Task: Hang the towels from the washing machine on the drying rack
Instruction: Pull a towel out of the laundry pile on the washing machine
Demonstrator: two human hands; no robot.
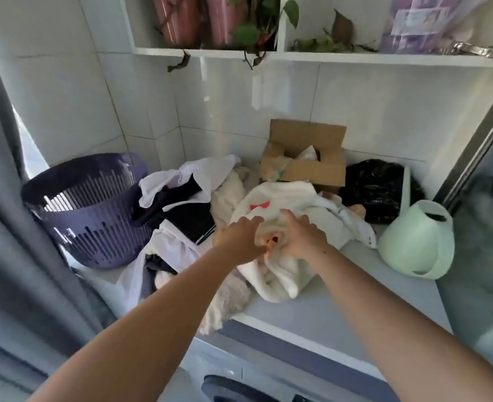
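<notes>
Pickup step: left hand (239, 237) and right hand (302, 236) both pressed into the white towel (280, 274) on the desk (341, 309), fingers gathering cloth. Full grip unclear. Next: lift it free of the pile; rack not in view.

Fluffy cloth towel (286, 204), slotted plastic basket (94, 224) (matt purple), glossy wall tiles (74, 91).
</notes>
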